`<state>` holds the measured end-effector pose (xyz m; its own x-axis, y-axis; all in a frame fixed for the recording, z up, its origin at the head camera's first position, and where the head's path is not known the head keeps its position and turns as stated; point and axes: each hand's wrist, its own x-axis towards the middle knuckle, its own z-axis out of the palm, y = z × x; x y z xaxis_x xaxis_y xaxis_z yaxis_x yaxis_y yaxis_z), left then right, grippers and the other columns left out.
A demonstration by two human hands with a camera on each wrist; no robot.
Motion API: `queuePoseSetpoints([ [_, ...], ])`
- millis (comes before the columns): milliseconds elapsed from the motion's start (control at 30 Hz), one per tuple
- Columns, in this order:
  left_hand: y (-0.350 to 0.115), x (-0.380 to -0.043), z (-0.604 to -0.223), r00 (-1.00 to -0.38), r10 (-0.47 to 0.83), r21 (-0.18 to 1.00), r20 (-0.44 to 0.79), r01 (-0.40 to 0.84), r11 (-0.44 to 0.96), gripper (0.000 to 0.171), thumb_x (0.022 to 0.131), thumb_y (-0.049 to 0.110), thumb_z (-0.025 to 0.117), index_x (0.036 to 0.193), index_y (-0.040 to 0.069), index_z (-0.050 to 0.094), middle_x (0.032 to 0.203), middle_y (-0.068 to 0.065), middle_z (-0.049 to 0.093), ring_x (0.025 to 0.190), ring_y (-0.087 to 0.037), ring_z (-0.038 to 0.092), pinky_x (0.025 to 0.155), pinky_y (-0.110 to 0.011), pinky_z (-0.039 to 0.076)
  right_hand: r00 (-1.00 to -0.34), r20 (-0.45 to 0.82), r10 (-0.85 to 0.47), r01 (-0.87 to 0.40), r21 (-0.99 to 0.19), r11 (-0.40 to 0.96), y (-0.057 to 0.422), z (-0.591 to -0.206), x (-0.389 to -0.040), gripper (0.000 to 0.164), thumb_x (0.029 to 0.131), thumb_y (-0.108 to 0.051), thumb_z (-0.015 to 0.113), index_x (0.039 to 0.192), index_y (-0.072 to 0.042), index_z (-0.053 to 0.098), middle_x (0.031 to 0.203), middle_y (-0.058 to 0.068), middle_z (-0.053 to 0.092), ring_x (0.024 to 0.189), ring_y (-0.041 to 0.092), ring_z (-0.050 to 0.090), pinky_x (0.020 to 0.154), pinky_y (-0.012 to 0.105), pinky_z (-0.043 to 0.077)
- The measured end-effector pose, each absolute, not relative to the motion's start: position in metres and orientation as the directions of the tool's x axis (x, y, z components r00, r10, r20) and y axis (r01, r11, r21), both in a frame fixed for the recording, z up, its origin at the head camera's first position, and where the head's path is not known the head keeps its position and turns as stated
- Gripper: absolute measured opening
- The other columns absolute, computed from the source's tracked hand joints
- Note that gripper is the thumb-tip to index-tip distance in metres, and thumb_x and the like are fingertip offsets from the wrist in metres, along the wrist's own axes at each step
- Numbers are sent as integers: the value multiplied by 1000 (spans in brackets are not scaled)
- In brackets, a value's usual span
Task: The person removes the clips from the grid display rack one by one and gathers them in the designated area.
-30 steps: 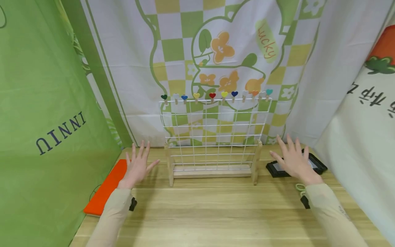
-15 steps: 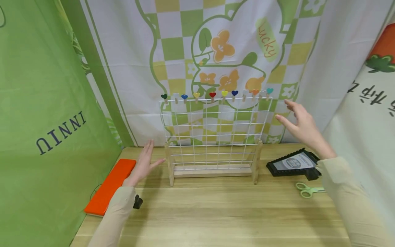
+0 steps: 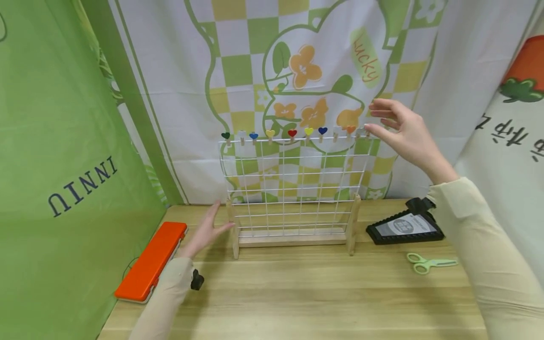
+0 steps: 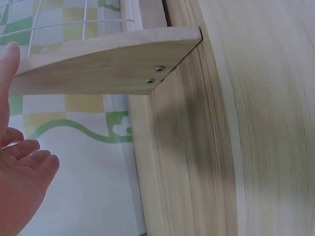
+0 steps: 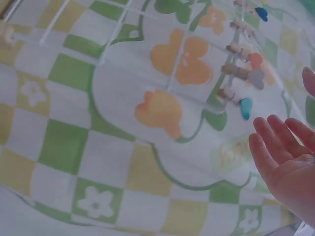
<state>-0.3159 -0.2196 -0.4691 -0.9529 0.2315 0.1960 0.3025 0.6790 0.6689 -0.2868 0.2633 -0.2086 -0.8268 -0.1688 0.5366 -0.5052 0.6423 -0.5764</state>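
Note:
A white wire grid stands upright in a wooden base (image 3: 293, 241) on the table. Along its top wire sit several small wooden clothespins with coloured hearts, a red-heart clothespin (image 3: 292, 133) among them. My right hand (image 3: 405, 134) is raised at the grid's top right corner, thumb and fingers apart. In the right wrist view its fingertips are just off the teal-heart clothespin (image 5: 245, 108), which the hand hides in the head view. My left hand (image 3: 206, 233) is beside the left wooden post (image 4: 108, 66), thumb towards it and fingers spread, holding nothing.
An orange case (image 3: 152, 262) lies at the table's left edge. To the right are a black holder (image 3: 405, 227) with a grey label and pale green scissors (image 3: 429, 263). A printed curtain (image 3: 238, 71) hangs close behind the grid.
My right hand has risen from over the black holder to the grid's top right corner, uncovering the scissors. My left hand has moved right, from near the orange case to the left post.

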Motion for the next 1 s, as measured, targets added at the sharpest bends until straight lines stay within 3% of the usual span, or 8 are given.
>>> queuePoseSetpoints([
  [133, -215, -319, -471, -953, 238, 677, 189, 302, 671, 98, 89, 38, 72, 158, 1, 14, 162, -26, 20, 149, -47, 23, 123, -63, 21, -813, 541, -216, -537, -552, 638, 247, -197, -292, 60, 95, -28, 67, 148, -12, 44, 147, 16, 52, 133, 25, 52, 116, 26, 45],
  [300, -211, -320, -473, -959, 242, 714, 148, 273, 645, 95, 90, 36, 72, 158, 0, 16, 159, -30, 25, 141, -51, 36, 116, -63, 36, -789, 545, -283, -585, -524, 620, 228, -188, -299, 53, 95, -26, 67, 143, -9, 51, 144, 17, 55, 130, 24, 54, 113, 27, 47],
  [600, -206, -322, -485, -958, 270, 803, 98, 236, 547, 80, 94, 20, 68, 149, -17, 23, 153, -39, 28, 138, -51, 39, 113, -55, 42, -772, 517, -368, -625, -519, 583, 190, -173, -312, 45, 95, -25, 68, 135, -7, 58, 138, 14, 61, 126, 25, 57, 111, 37, 50],
  [800, -204, -320, -490, -952, 278, 852, 124, 246, 462, 66, 96, 13, 65, 147, -14, 33, 147, -37, 41, 134, -48, 47, 110, -51, 47, -764, 476, -434, -643, -523, 559, 162, -166, -318, 46, 96, -25, 67, 136, -5, 57, 138, 14, 61, 126, 27, 58, 112, 43, 48],
  [1000, -203, -319, -489, -959, 259, 870, 112, 220, 441, 54, 95, 14, 66, 139, -11, 47, 137, -33, 55, 127, -45, 56, 106, -48, 52, -743, 447, -498, -669, -512, 538, 134, -164, -326, 40, 96, -26, 66, 131, -7, 61, 130, 11, 66, 118, 20, 62, 109, 38, 52],
])
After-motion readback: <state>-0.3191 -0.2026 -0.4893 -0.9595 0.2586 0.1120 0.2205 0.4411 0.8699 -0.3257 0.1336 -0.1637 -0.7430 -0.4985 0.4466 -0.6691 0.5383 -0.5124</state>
